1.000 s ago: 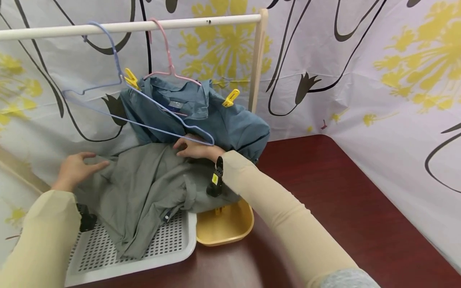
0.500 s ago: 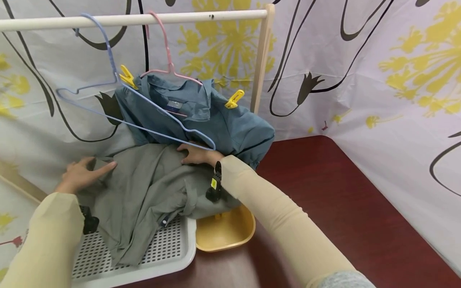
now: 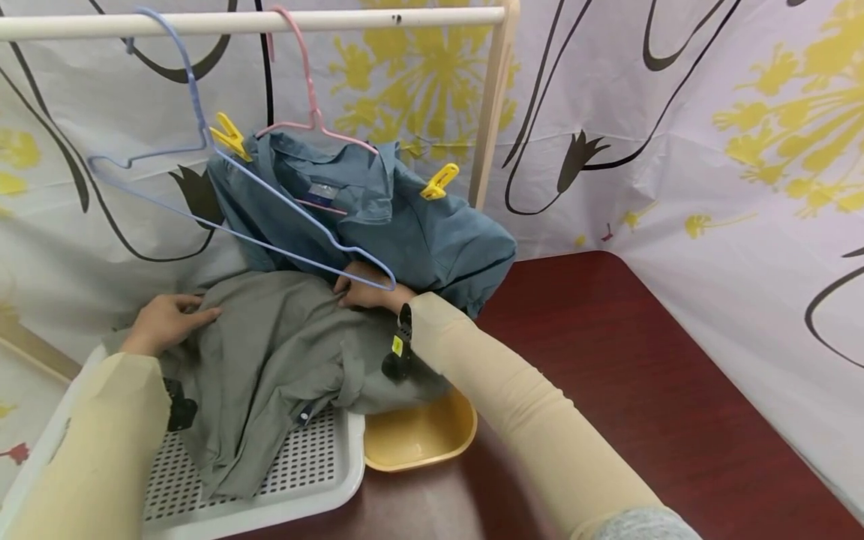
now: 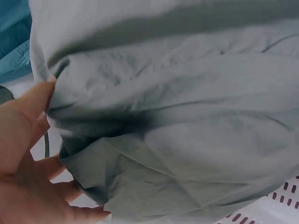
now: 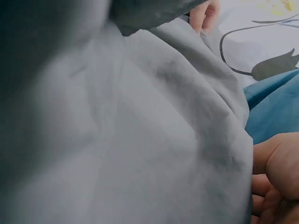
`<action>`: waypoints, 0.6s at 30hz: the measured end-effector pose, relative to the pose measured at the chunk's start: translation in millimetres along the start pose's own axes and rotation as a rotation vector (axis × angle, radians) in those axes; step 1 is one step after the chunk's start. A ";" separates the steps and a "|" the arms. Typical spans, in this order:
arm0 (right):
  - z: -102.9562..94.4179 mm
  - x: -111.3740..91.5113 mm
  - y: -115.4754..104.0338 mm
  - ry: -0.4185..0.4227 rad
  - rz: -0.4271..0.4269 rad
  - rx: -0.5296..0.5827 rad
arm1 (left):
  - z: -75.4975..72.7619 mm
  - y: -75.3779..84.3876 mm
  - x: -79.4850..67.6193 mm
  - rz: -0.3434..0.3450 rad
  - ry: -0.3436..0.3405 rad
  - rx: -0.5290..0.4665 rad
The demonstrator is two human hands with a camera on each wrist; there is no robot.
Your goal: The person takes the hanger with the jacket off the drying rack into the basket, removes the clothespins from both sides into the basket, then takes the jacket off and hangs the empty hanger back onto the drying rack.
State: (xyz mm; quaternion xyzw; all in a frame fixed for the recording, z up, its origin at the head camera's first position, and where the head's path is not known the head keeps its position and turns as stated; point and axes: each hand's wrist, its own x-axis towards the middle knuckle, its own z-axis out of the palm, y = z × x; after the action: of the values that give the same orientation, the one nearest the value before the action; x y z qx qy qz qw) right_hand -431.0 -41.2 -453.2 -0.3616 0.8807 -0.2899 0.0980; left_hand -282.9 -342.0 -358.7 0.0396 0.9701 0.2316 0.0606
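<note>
The person's left arm [image 3: 101,457], in a long beige fabric sleeve [image 3: 124,405], extends forward on the left side; the bare left hand [image 3: 162,324] grips with its thumb opposite the fingers, the lower fingers spaced apart. The right arm [image 3: 526,409], in a matching beige sleeve [image 3: 472,352], slants forward and inward. The bare right hand [image 3: 374,298], well apart from the left, bends its fingers below the thumb, apparently pinching, though its fingertips are partly hidden.

A blue shirt [image 3: 442,240] hanging from a pink hanger [image 3: 313,114], yellow clips [image 3: 440,182] at its shoulders, a white rail [image 3: 439,16] above, a wooden post [image 3: 494,105] at the rail's end, a dark red tabletop [image 3: 607,360], a pale backdrop [image 3: 648,232] printed with yellow blooms [image 3: 803,120] and dark tulips [image 3: 579,160].
</note>
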 end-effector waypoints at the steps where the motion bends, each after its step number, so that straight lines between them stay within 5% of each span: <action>1: -3.3 -3.5 -8.2 0.006 0.036 -0.008 | 0.3 0.3 0.8 0.012 0.015 0.007; 3: -8.3 -15.8 -26.5 0.078 0.046 -0.014 | 0.7 2.0 2.3 0.044 0.054 0.018; 13: -40.4 -62.4 -95.1 0.151 0.144 -0.027 | 3.5 15.8 2.5 0.093 0.235 0.061; 18: -44.1 -71.2 -112.7 0.256 0.174 0.109 | 3.1 19.1 -1.7 0.098 0.404 0.026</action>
State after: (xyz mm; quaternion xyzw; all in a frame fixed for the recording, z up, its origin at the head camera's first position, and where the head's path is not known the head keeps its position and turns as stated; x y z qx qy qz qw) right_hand -331.2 -36.7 -354.4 -0.2382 0.8970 -0.3712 0.0291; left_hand -279.9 -323.8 -352.6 0.0403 0.9624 0.2248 -0.1472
